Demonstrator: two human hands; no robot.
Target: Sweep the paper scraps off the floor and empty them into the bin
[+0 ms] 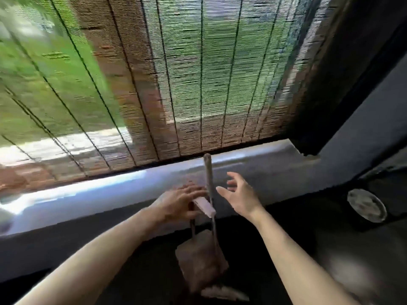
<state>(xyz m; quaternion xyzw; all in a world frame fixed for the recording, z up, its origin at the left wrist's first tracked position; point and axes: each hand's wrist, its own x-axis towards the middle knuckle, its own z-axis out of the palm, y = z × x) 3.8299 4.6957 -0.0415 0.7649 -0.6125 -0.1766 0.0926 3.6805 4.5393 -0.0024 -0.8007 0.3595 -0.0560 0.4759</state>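
Two blurred handles (208,177) (dustpan (201,267) murky)

broom handle (208,177) and ledge (110,194) apparently block ahead.

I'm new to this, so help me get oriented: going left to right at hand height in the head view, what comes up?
Left hand → thin upright pole → right hand → round grey disc.

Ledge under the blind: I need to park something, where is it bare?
The ledge is bare left of the left hand and right of the right hand, up to the dark wall. Crowded mid-ledge: both hands, the broom handle.
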